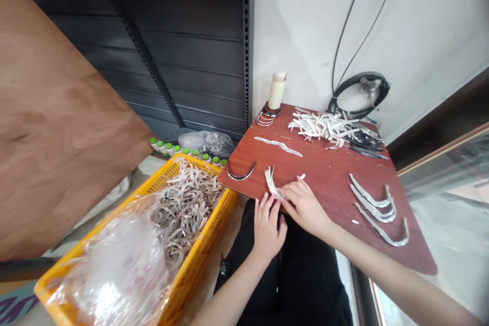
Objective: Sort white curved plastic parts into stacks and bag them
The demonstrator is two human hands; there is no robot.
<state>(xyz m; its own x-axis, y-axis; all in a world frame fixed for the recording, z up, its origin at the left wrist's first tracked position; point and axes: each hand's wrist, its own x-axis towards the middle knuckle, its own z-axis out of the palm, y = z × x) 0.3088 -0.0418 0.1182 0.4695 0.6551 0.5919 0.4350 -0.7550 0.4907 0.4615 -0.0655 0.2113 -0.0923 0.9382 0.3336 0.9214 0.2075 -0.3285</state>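
Observation:
My left hand [267,225] rests at the near edge of the red-brown table [324,173], fingers up against a small fanned bundle of white curved strips [272,183]. Beside it, my right hand [305,206] has its fingers pressed together on the base of that same bundle. A single dark curved strip [240,173] lies to the left of the bundle, and a small white scrap [301,177] lies just beyond my right fingers.
A yellow crate [198,244] of tangled pale strips and clear plastic sits to my left. On the table are a pile of white strips [324,127], dark strips [367,143], three metallic curved bands [376,209], a long wavy strip [278,145] and a cream bottle [276,90]. A wooden board [57,127] leans at left.

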